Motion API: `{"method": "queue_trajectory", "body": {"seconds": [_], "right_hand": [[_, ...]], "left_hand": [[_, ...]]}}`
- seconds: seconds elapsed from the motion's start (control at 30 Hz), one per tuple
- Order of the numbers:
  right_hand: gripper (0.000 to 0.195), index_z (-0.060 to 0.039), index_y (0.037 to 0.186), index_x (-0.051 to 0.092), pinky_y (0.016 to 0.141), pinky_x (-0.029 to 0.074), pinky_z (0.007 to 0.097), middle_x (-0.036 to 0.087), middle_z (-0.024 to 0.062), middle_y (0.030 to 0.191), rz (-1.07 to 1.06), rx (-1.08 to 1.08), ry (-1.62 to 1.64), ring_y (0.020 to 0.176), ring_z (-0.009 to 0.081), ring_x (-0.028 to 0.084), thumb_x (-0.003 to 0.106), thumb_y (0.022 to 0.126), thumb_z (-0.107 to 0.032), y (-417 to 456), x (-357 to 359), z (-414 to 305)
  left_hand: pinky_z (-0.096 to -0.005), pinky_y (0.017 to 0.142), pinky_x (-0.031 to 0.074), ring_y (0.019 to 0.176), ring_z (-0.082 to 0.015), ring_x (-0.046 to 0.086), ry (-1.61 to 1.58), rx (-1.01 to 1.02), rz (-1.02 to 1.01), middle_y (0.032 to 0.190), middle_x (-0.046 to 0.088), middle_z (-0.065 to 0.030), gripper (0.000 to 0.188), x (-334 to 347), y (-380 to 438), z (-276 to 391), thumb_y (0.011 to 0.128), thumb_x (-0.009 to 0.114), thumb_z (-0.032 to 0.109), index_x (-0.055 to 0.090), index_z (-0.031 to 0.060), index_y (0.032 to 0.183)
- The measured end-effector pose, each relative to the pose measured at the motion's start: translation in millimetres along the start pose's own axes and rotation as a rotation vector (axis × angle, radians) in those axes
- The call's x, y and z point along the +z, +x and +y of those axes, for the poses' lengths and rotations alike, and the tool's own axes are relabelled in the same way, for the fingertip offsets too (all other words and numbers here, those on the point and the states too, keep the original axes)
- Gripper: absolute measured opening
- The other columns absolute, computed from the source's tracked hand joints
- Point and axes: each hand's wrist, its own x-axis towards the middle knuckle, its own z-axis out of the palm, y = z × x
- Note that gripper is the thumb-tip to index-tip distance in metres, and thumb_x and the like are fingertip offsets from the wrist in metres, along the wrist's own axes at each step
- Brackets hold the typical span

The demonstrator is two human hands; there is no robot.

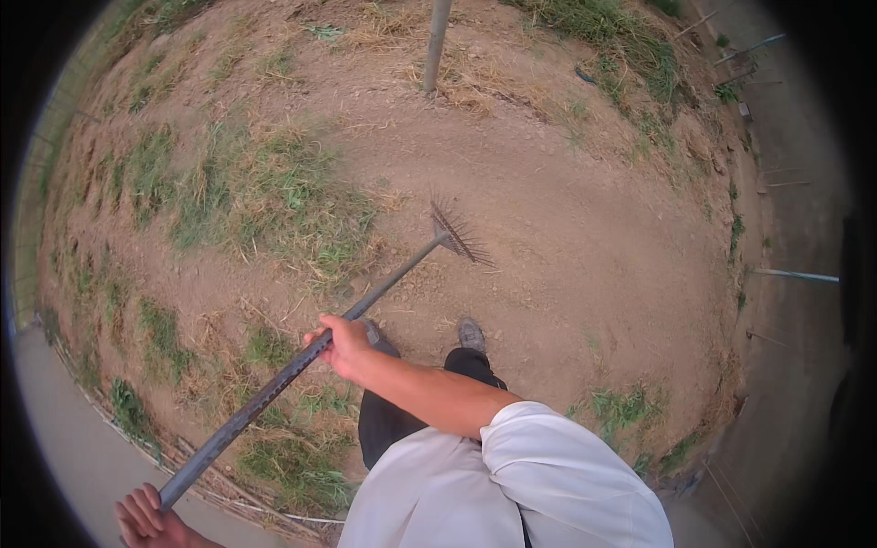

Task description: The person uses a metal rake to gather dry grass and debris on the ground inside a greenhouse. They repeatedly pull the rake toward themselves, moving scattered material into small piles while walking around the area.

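Observation:
A long-handled metal rake (253, 405) slants across the view from the lower left towards the middle. My right hand (344, 346) is wrapped around the middle of its shaft, the arm crossing in front of my body. At the butt end of the shaft, near the lower left rim, my left hand (147, 518) has its fingers curled around the tube. The rake head (458, 237), with many thin tines, is at or just above the bare soil (569, 226) ahead of my feet; actual contact is hard to tell.
Cut grass and weeds (274, 198) lie in a broad patch left of the rake head. An upright metal pole (436, 48) stands in the ground ahead. Paved strips run along the right (788, 342) and lower left (62, 404). My shoe (471, 335) is close behind the rake head.

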Motion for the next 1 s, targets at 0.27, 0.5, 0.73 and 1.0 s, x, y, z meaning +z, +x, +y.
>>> {"method": "queue_trajectory", "body": {"seconds": [0.27,0.5,0.73,1.0], "right_hand": [[0.013,-0.0049,0.103,0.047,0.058,0.054,0.0451,0.050,0.0095,0.078,0.510,-0.037,0.009,0.057,0.0202,0.052,0.052,0.091,-0.007,75,-68,5],[0.005,-0.0038,0.087,0.048,0.056,0.049,0.0418,0.050,0.0085,0.069,0.342,0.090,-0.066,0.057,0.0227,0.049,0.052,0.089,-0.006,72,94,96],[0.010,-0.0070,0.082,0.047,0.068,0.052,0.0401,0.050,0.0058,0.065,0.074,0.080,-0.127,0.060,0.0199,0.050,0.050,0.091,-0.007,133,157,114],[0.011,-0.0060,0.074,0.045,0.062,0.051,0.0373,0.048,0.0064,0.064,0.063,0.138,-0.228,0.058,0.0200,0.050,0.049,0.084,-0.002,179,196,95]], "left_hand": [[-0.0278,0.061,0.032,0.051,-0.0084,0.035,-0.013,-0.084,0.111,0.053,0.035,0.0028,0.033,-28,22,-54,0.099,0.048,0.021,0.037,0.0145,0.069],[-0.0233,0.055,0.035,0.042,-0.0072,0.032,0.127,0.132,0.047,0.046,0.034,0.0044,0.033,-82,44,81,0.093,0.056,0.018,0.035,0.0161,0.066],[-0.0222,0.045,0.044,0.035,-0.0050,0.041,0.116,0.280,-0.074,0.043,0.043,0.0052,0.034,-106,118,76,0.088,0.060,0.016,0.037,0.0159,0.064],[-0.0300,0.048,0.044,0.040,-0.0092,0.040,0.058,0.245,-0.115,0.048,0.041,0.0037,0.028,-121,203,69,0.096,0.047,0.019,0.037,0.0142,0.070]]}}
